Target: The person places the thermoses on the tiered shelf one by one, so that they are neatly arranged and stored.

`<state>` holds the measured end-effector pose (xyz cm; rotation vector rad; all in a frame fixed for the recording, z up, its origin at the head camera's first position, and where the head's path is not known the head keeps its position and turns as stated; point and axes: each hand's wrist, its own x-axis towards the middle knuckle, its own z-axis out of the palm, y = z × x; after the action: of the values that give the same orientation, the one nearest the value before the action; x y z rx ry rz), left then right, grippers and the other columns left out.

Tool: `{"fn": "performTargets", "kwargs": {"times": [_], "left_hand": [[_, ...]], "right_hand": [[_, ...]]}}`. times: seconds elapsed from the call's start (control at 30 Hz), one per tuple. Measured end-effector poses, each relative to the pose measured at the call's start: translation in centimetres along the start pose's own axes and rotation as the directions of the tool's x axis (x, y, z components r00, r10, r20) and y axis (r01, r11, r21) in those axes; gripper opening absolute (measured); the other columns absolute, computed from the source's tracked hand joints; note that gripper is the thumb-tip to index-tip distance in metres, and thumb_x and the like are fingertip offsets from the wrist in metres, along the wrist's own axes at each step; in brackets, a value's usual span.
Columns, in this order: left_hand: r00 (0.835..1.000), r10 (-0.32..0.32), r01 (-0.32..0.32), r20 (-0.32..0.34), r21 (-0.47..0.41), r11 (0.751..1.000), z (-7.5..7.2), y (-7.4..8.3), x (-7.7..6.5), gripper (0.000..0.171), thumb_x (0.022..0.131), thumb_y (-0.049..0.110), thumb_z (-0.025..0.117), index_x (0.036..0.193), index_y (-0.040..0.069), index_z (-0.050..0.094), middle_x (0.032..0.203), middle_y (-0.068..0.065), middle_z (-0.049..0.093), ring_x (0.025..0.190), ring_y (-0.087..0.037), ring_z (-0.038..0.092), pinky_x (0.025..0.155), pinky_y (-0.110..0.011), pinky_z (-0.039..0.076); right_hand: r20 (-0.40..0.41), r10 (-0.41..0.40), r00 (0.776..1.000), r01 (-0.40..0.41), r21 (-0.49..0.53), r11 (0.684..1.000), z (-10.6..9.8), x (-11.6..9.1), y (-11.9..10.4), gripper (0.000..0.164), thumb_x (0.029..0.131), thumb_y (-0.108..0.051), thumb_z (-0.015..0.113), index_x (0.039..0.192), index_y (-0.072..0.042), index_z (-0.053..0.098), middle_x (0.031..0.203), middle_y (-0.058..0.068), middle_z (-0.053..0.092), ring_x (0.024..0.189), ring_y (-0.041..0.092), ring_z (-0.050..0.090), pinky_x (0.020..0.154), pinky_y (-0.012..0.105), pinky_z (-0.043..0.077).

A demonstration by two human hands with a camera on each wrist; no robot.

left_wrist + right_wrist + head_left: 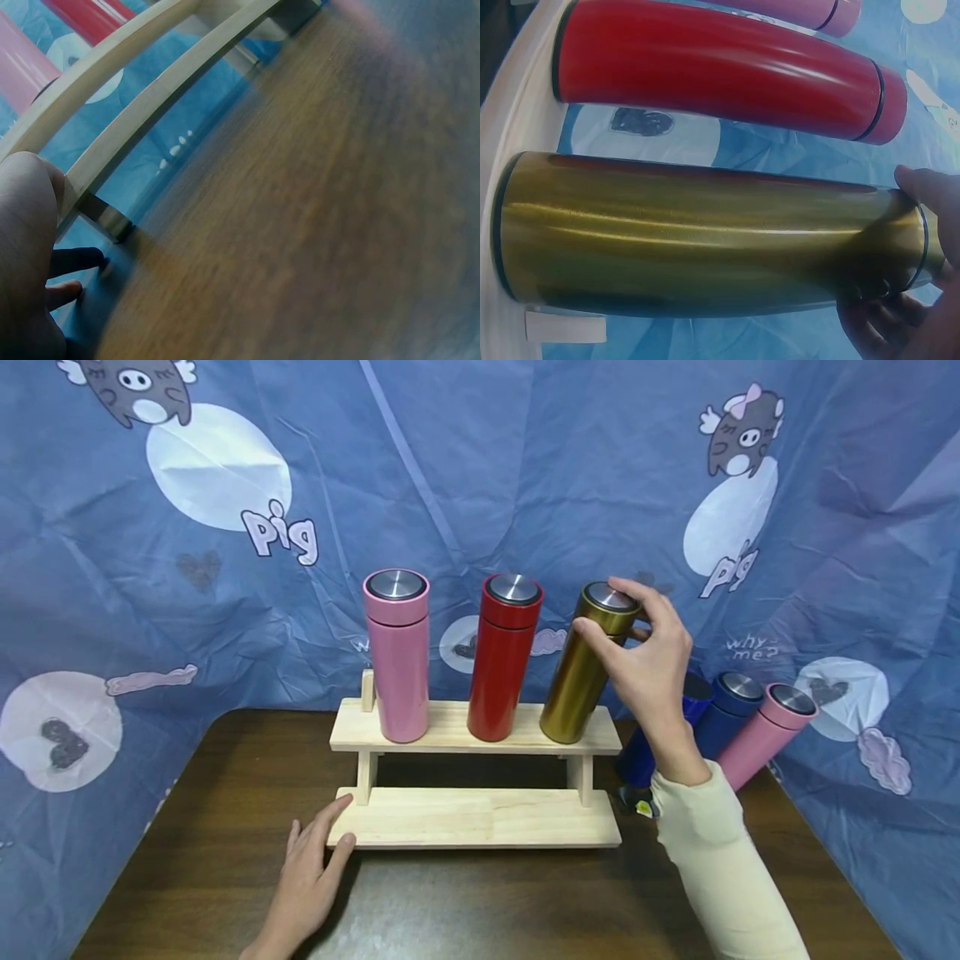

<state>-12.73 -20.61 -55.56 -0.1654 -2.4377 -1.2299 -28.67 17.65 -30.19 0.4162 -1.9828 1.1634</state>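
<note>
From the head camera, the right hand [645, 652] grips the cap end of a gold flask [585, 668], fingers and thumb curled round its top. The flask's base sits at the right end of the upper shelf of a wooden rack [480, 735], and it leans right (not yet plumb). A red flask [502, 656] and a pink flask [397, 656] stand upright to its left. The left hand [311, 872] lies flat on the dark table [487, 902], fingers relaxed, thumb touching the rack's lower board at its near left corner. Further flasks [738, 718] stand on the table, right of the rack.

The left wrist view shows only the thumb and the rack's rails, blurred.

The right wrist view shows the gold flask [705, 232] just beside the red flask [720, 75], fingertips [922, 187] at the cap.

Judging by the lean, the base is near the shelf's right end; let go tilted, it could tip off, or topple into the red flask.
</note>
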Motion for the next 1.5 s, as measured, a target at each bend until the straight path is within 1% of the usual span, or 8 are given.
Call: {"fn": "performTargets", "kwargs": {"times": [0.37,0.47,0.6,0.7,0.87,1.03,1.13,1.5], "left_hand": [[1.000,0.007,-0.007,-0.011,-0.012,1.000,0.2,0.1,0.1,0.050,0.111,0.018,0.063,0.159,0.009,0.055,0.159,-0.026,0.059,0.148,-0.054,0.051,0.125,-0.084,0.014],[1.000,0.008,-0.008,-0.011,-0.010,1.000,0.2,0.0,0.1,0.050,0.111,0.018,0.063,0.159,0.009,0.055,0.159,-0.027,0.059,0.147,-0.055,0.051,0.125,-0.084,0.013],[1.000,0.007,-0.007,-0.011,-0.004,1.000,0.2,-0.1,0.0,0.050,0.111,0.017,0.064,0.159,0.009,0.055,0.159,-0.028,0.059,0.146,-0.057,0.052,0.125,-0.084,0.013],[1.000,0.003,-0.003,-0.010,0.000,1.000,0.2,-0.1,-0.1,0.049,0.111,0.017,0.064,0.159,0.009,0.055,0.159,-0.028,0.059,0.146,-0.056,0.052,0.125,-0.084,0.014],[1.000,-0.001,0.001,-0.003,-0.002,1.000,0.2,-0.1,-0.1,0.049,0.111,0.018,0.063,0.159,0.009,0.055,0.159,-0.028,0.058,0.147,-0.056,0.051,0.125,-0.084,0.013],[1.000,0.004,-0.004,-0.008,-0.006,1.000,0.2,-0.2,-0.2,0.049,0.111,0.017,0.063,0.159,0.009,0.055,0.159,-0.027,0.059,0.147,-0.055,0.051,0.125,-0.084,0.013],[1.000,0.010,-0.010,-0.012,-0.004,1.000,0.2,-0.2,-0.2,0.049,0.111,0.017,0.063,0.159,0.009,0.056,0.159,-0.028,0.059,0.146,-0.055,0.052,0.125,-0.084,0.014],[1.000,0.012,-0.012,-0.010,0.003,1.000,0.1,-0.1,-0.1,0.049,0.111,0.017,0.063,0.159,0.009,0.055,0.158,-0.028,0.059,0.146,-0.055,0.052,0.125,-0.083,0.014]], "right_hand": [[0.020,-0.006,1.000,0.007,-0.036,0.999,-0.1,0.0,-0.2,0.057,0.090,-0.030,0.093,0.141,-0.014,0.076,0.129,0.013,0.073,0.113,0.011,0.065,0.087,0.019,0.055],[0.033,-0.005,0.999,0.006,-0.056,0.998,-0.1,0.1,-0.3,0.058,0.091,-0.031,0.092,0.143,-0.012,0.074,0.130,0.015,0.073,0.115,0.018,0.066,0.091,0.030,0.059],[0.053,0.004,0.999,-0.001,-0.058,0.998,-0.2,0.0,-0.3,0.062,0.090,-0.032,0.091,0.146,-0.010,0.071,0.134,0.018,0.071,0.120,0.027,0.067,0.097,0.053,0.062],[0.060,0.019,0.998,-0.016,-0.050,0.999,-0.3,-0.2,-0.2,0.067,0.090,-0.032,0.090,0.150,-0.011,0.068,0.144,0.016,0.068,0.127,0.029,0.066,0.102,0.059,0.061],[0.045,0.022,0.999,-0.020,-0.036,0.999,-0.9,-0.5,-0.2,0.070,0.090,-0.030,0.091,0.153,-0.014,0.066,0.146,0.014,0.067,0.132,0.025,0.066,0.106,0.055,0.059],[0.022,0.007,1.000,-0.007,-0.027,1.000,-1.7,-1.1,-0.2,0.070,0.090,-0.025,0.092,0.154,-0.015,0.066,0.140,0.014,0.069,0.130,0.022,0.066,0.107,0.036,0.055],[0.007,0.001,1.000,0.000,-0.030,1.000,-2.3,-1.5,-0.1,0.071,0.090,-0.023,0.093,0.154,-0.014,0.065,0.141,0.015,0.069,0.132,0.023,0.066,0.106,0.030,0.052],[-0.026,0.032,0.999,-0.033,-0.046,0.998,-4.7,-3.2,0.4,0.072,0.088,-0.018,0.093,0.155,-0.017,0.066,0.141,0.012,0.071,0.134,0.025,0.066,0.106,0.025,0.047]]}}
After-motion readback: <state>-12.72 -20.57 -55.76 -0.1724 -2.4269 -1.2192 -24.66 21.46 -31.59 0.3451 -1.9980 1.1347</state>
